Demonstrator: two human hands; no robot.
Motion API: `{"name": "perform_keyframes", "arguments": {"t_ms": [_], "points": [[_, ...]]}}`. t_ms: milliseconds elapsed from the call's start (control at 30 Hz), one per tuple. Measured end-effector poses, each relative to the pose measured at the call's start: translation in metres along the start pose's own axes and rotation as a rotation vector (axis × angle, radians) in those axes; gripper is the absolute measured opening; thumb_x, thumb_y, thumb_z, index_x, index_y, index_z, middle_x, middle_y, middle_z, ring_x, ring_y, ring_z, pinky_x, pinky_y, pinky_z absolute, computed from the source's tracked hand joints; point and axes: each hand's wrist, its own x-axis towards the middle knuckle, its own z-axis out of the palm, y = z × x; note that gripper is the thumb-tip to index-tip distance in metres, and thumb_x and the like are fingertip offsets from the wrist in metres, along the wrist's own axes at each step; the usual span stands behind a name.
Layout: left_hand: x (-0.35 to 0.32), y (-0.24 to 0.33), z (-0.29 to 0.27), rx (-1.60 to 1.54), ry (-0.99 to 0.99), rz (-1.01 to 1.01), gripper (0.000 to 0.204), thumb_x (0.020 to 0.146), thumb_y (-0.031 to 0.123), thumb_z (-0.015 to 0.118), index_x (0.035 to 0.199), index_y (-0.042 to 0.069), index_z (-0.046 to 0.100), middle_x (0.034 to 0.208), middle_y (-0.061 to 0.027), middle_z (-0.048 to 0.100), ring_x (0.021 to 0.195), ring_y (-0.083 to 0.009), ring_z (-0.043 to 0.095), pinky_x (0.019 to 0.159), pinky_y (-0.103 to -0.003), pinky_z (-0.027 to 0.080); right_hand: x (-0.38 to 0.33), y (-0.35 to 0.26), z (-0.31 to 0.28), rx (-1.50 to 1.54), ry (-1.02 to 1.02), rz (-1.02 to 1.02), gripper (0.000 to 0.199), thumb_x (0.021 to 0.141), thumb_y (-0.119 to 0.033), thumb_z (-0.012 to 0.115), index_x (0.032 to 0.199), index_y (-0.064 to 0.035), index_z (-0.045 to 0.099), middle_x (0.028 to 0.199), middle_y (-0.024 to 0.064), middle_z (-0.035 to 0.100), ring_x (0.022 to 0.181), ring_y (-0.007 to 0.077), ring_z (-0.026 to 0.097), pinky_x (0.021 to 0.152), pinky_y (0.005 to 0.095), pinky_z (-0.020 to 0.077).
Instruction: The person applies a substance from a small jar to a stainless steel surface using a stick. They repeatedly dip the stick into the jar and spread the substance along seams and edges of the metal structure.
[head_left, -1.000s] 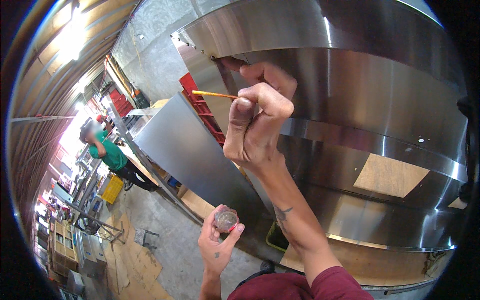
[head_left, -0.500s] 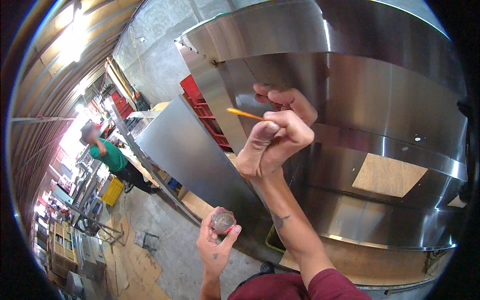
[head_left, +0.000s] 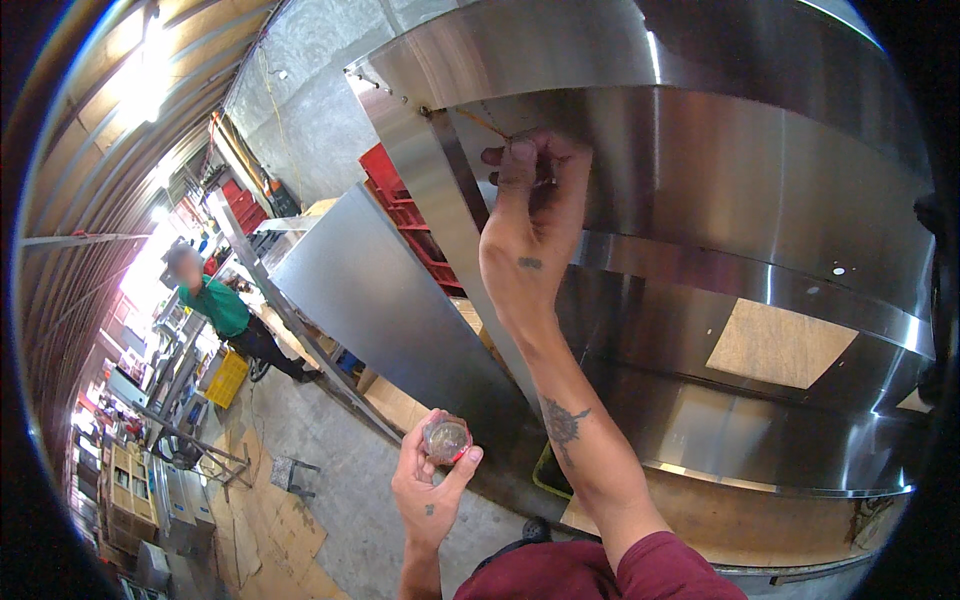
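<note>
My right hand [head_left: 530, 215] is raised against a large stainless steel hood [head_left: 740, 200] and pinches a thin orange-handled brush [head_left: 487, 125], whose tip touches the upper inner corner seam of the hood. My left hand [head_left: 428, 480] is held low in front of me and grips a small round jar [head_left: 446, 438] with a red rim, its open top facing up. The brush's bristles are mostly hidden by my fingers.
A grey sheet-metal panel [head_left: 370, 300] leans to the left of the hood, with red crates [head_left: 400, 205] behind it. A person in a green shirt [head_left: 225, 310] bends over a workbench at the far left. Cardboard sheets [head_left: 290, 530] lie on the concrete floor.
My right hand has risen with the brush from the middle of the hood's face to its upper corner seam. The left hand has kept the jar in about the same place.
</note>
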Motion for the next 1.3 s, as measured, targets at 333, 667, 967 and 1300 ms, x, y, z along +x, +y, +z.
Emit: {"name": "perform_keyframes", "arguments": {"t_ms": [333,667,967,1300], "points": [[0.002,-0.003,0.0,-0.005,0.012,0.066,0.067,0.094,-0.005,0.089,0.154,-0.007,0.058,0.139,-0.0152,0.072,0.125,-0.0216,0.073,0.11,-0.036,0.06,0.002,0.013,0.002,-0.115,-0.021,-0.098,0.019,0.12,-0.023,0.062,0.123,-0.004,0.06,0.104,0.003,0.065,0.093,0.0093,0.057,0.086,0.0267,0.0482],[0.005,-0.004,-0.001,0.009,-0.008,0.071,0.067,0.095,-0.004,0.089,0.153,-0.007,0.058,0.139,-0.0145,0.072,0.125,-0.0219,0.073,0.11,-0.037,0.06,0.006,0.008,0.003,0.02,-0.017,0.046,0.017,0.12,-0.022,0.062,0.121,-0.0049,0.064,0.105,0.0037,0.068,0.096,0.0105,0.062,0.086,0.0292,0.0526],[0.006,-0.005,-0.002,0.007,-0.007,0.059,0.067,0.094,-0.004,0.09,0.153,-0.007,0.058,0.138,-0.0144,0.072,0.125,-0.0211,0.073,0.11,-0.036,0.06,0.014,0.016,0.002,-0.032,-0.069,0.026,0.018,0.12,-0.023,0.063,0.122,-0.0059,0.065,0.105,0.0023,0.068,0.094,0.01,0.062,0.086,0.0291,0.0527],[0.006,-0.006,-0.001,0.006,-0.012,0.075,0.066,0.095,-0.004,0.09,0.153,-0.006,0.059,0.137,-0.0142,0.073,0.125,-0.021,0.073,0.11,-0.036,0.06,0.015,0.004,0.004,0.121,-0.075,0.141,0.012,0.118,-0.016,0.063,0.12,-0.0041,0.065,0.109,0.007,0.062,0.094,0.0156,0.059,0.086,0.0327,0.0505]]}}
